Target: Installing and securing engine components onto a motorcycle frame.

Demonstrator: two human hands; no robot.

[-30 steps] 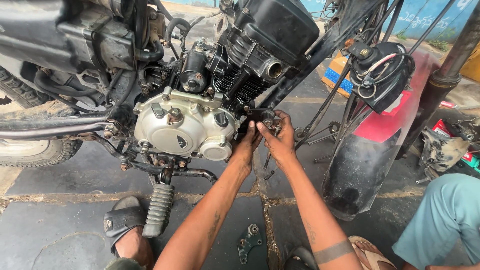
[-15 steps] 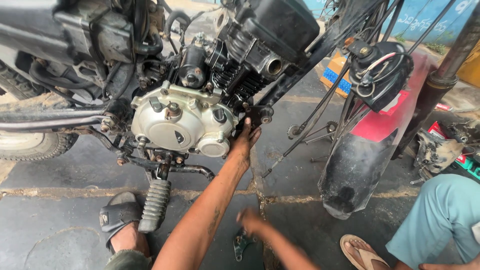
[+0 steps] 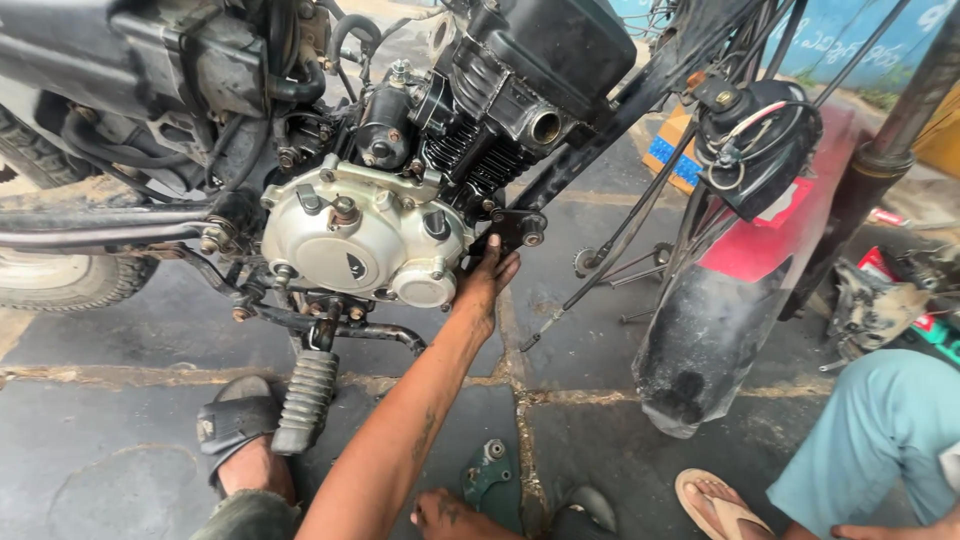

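Note:
A motorcycle engine with a silver side cover [image 3: 360, 250] and a black cylinder [image 3: 490, 130] hangs in the frame. My left hand [image 3: 485, 285] reaches up to the engine's front lower corner, fingers pressed around a black mounting bracket [image 3: 520, 228] with a bolt in it. My right hand [image 3: 440, 515] is low at the bottom edge, on the ground beside a grey-green metal plate [image 3: 490, 472]. Its fingers are mostly hidden.
A footrest [image 3: 305, 400] hangs under the engine, above my sandalled foot [image 3: 240, 440]. A red and black mudguard [image 3: 720, 310] leans at the right, under a black horn [image 3: 760, 140]. Another person's leg in light blue trousers [image 3: 880, 440] and their sandal [image 3: 715, 505] are at bottom right.
My right hand left the bracket and dropped to the ground beside the metal plate. My left hand stayed on the bracket. The view moved closer.

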